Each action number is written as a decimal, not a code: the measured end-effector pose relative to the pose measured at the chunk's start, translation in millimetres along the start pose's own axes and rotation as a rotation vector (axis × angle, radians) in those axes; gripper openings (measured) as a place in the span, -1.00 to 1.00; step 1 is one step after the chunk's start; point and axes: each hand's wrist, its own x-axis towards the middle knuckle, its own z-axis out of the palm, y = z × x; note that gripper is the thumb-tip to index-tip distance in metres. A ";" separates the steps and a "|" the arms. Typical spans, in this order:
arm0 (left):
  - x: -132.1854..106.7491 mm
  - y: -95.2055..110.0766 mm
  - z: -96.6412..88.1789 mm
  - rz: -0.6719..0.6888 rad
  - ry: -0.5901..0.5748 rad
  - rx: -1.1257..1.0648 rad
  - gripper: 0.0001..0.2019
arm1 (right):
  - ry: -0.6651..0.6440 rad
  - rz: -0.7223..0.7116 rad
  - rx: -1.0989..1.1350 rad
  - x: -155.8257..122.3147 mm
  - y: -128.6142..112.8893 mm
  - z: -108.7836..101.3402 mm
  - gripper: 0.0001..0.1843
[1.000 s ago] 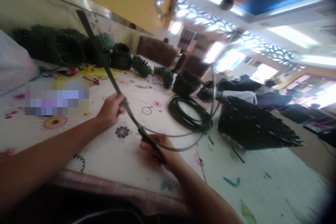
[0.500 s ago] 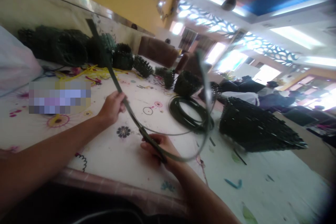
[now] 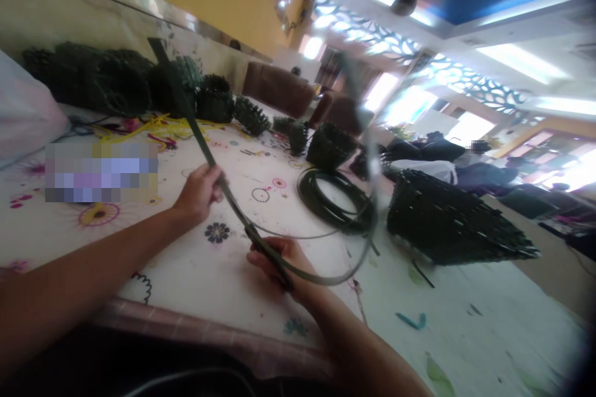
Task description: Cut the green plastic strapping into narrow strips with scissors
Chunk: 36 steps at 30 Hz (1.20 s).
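My left hand (image 3: 199, 191) is closed around a long dark green flat strip (image 3: 186, 113) that rises up and to the left past the hand. My right hand (image 3: 278, 263) grips the same strip lower down, near the table's front edge. From the right hand the strip curves right and upward in a blurred loop (image 3: 367, 223). A coil of dark green strip (image 3: 333, 200) lies on the flowered tablecloth (image 3: 223, 273) just beyond the hands.
A large dark woven basket (image 3: 447, 223) lies on its side at right. Several small dark woven baskets (image 3: 216, 99) line the back of the table, with yellow and pink scraps (image 3: 153, 127) beside them. People sit in the background at right.
The free end of the strip has swung leftward and blurred. Both hands hold their grips and have hardly moved.
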 end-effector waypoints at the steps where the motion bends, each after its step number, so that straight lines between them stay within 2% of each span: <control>1: 0.3 1.1 -0.4 -0.009 -0.004 0.004 -0.89 | 0.001 -0.017 -0.016 -0.2 0.9 -0.4 -0.62; 4: 2.7 5.6 -2.2 -0.015 -0.003 0.014 -0.92 | 0.018 -0.030 -0.040 -0.2 2.9 -1.3 -0.62; 10: 5.1 7.7 -2.9 0.008 0.019 0.030 -0.90 | 0.021 0.079 -0.004 2.4 0.2 -1.2 -0.57; 18: -10.7 3.9 7.3 -0.003 -0.026 0.041 -0.89 | -0.008 0.066 -0.008 3.6 -1.9 -5.1 -0.51; 25: -13.1 7.2 7.7 -0.027 -0.036 0.036 -0.89 | -0.005 0.060 -0.013 1.0 -4.2 -4.3 -0.53; 31: -8.1 1.5 4.3 -0.037 -0.056 0.031 -0.89 | -0.011 -0.016 -0.067 0.7 -3.5 -2.8 -0.62; 36: 5.6 5.5 -2.7 0.007 -0.035 0.038 -0.88 | 0.028 -0.023 -0.077 2.0 -0.6 -1.5 -0.63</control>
